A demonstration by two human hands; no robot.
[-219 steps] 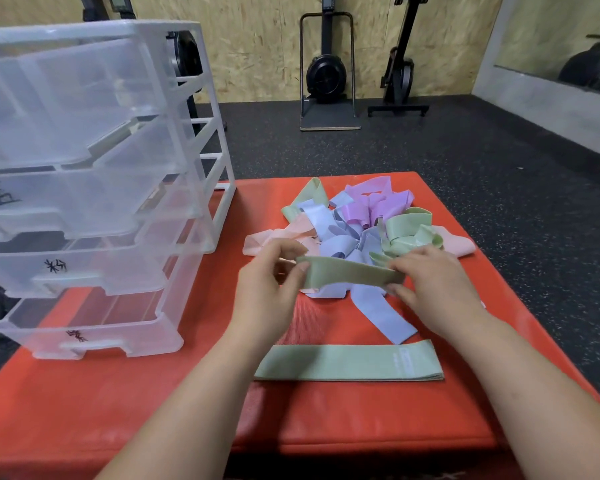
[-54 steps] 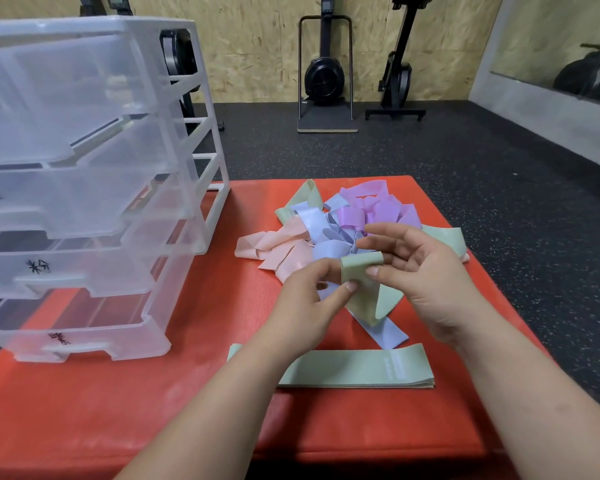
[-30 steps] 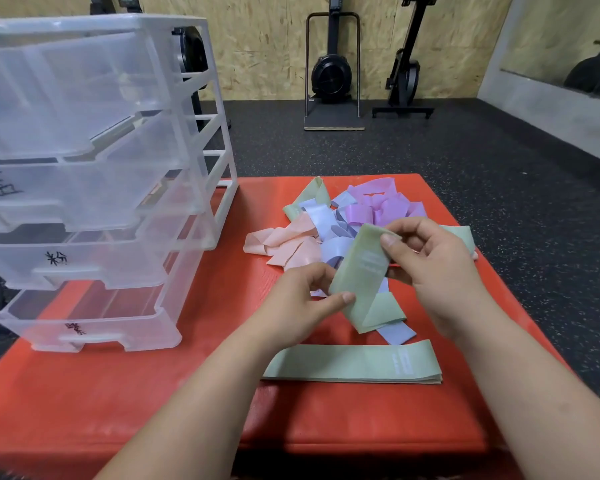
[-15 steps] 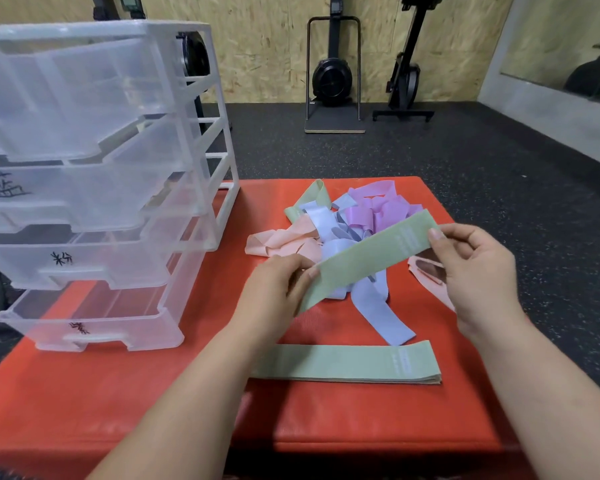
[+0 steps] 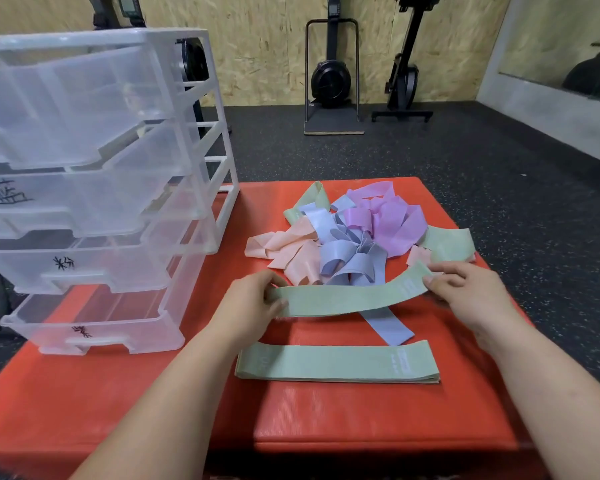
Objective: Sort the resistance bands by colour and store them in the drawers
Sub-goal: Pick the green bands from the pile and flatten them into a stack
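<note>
A green resistance band [image 5: 347, 299] is stretched flat between my hands above the red mat [image 5: 84, 403]. My left hand [image 5: 253, 306] pinches its left end and my right hand [image 5: 465, 289] pinches its right end. Below it lies a neat stack of flat green bands [image 5: 336, 363]. Behind sits a mixed pile: pink bands [image 5: 291, 252], blue bands [image 5: 350, 258], purple bands [image 5: 388, 220] and more green bands [image 5: 447, 242]. A clear plastic drawer unit [image 5: 94, 188] stands on the left, its labelled drawers pulled partly out.
The red mat is a raised block with dark rubber floor [image 5: 516, 202] around it. Exercise machines [image 5: 331, 77] stand against the wooden back wall. A grey ledge [image 5: 551, 109] runs along the right.
I drew the folded green band out of the pile, opened it out between both hands and lowered it to nearly level, closer to the green stack.
</note>
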